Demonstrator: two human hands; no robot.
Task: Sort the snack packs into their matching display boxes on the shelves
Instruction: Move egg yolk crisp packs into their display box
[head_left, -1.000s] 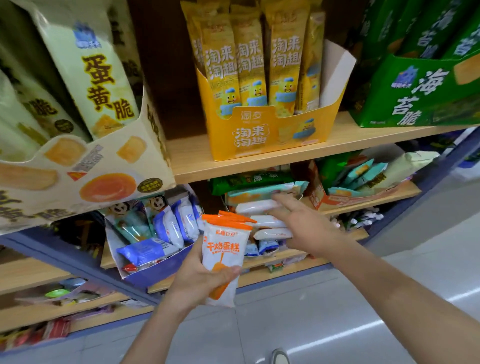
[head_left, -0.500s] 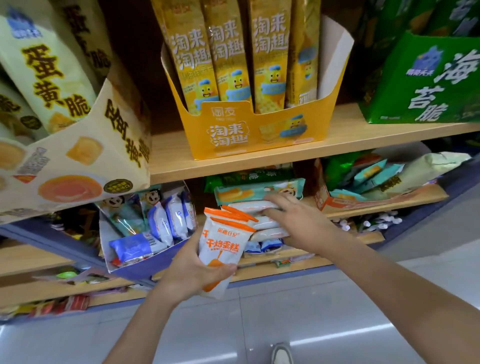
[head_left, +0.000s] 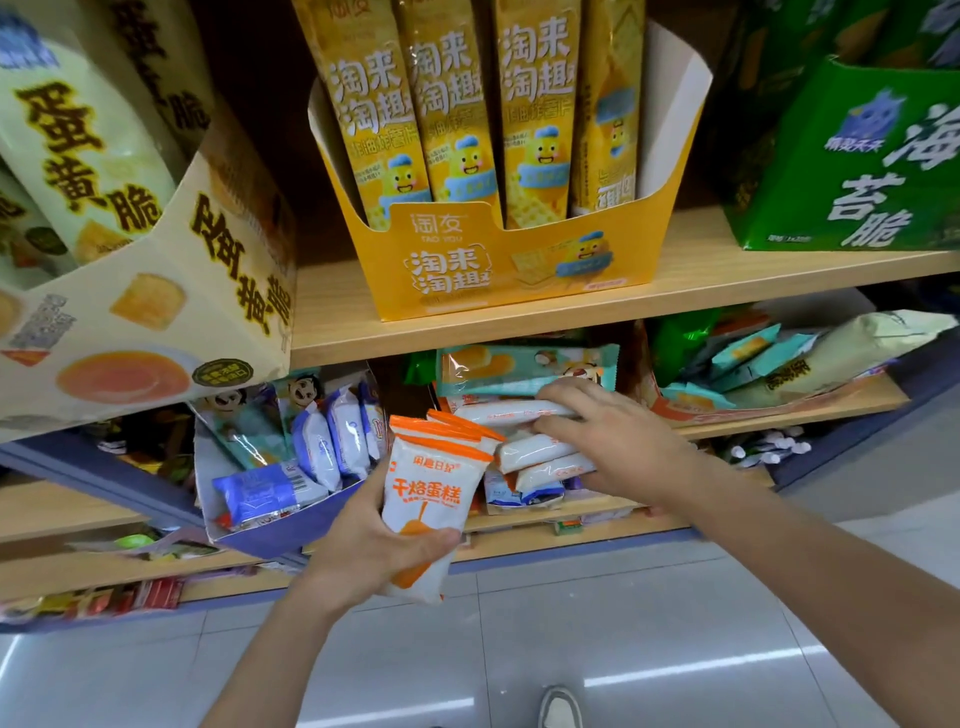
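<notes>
Hidden/cut off:
- The cream display box (head_left: 156, 312) and the green display box (head_left: 857, 171) run out of view at the left and right ends of the upper shelf (head_left: 332, 322).
- Thumb of right hand (head_left: 613, 441) is under the palm, not visible.
- Print on the stacked white packs (head_left: 530, 447) is too blurred to read.
- The lowest shelf is smeared.

Grip:
- Left hand (head_left: 363, 540) grips the orange-topped snack pack (head_left: 426, 499) upright, thumb across its lower front, just off the lower shelf's front edge.
- More like packs sit behind it.
- Right-hand fingers curl round the right ends of the stack, at that shelf's front edge, below a teal pack (head_left: 524, 364).

Versus 0.5 s ago: both hands and the yellow display box (head_left: 498, 265) are placed as before. Versus 1.0 s ago: the right index finger, then straight, is now bent over the top pack.
</notes>
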